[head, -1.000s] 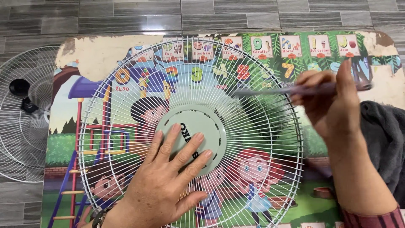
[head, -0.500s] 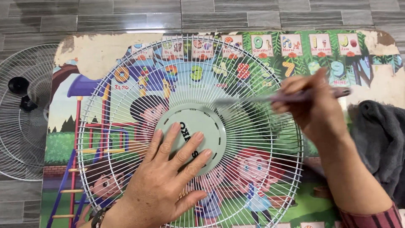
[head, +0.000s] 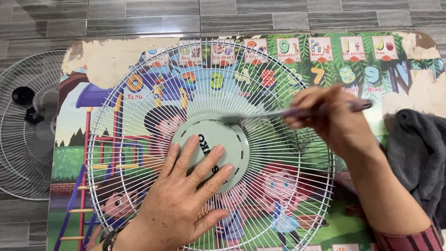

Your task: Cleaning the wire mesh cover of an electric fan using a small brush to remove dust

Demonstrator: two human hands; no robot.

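Note:
A round white wire fan grille [head: 139,97] with a pale green centre disc [head: 204,135] lies flat on a colourful children's picture mat [head: 111,56]. My left hand [head: 181,200] presses flat on the lower part of the disc and the wires below it, fingers spread. My right hand [head: 325,118] grips a slim purple-handled brush [head: 278,113], held nearly level. The brush head rests on the wires at the disc's upper right edge.
A second white wire fan grille [head: 23,153] with a black knob lies on the grey tiled floor [head: 139,18] at the left. A dark grey cloth [head: 416,153] is bunched at the mat's right edge, beside my right forearm.
My right hand has moved left and slightly down, drawing the brush from the grille's upper right toward the centre disc. My left hand has stayed put.

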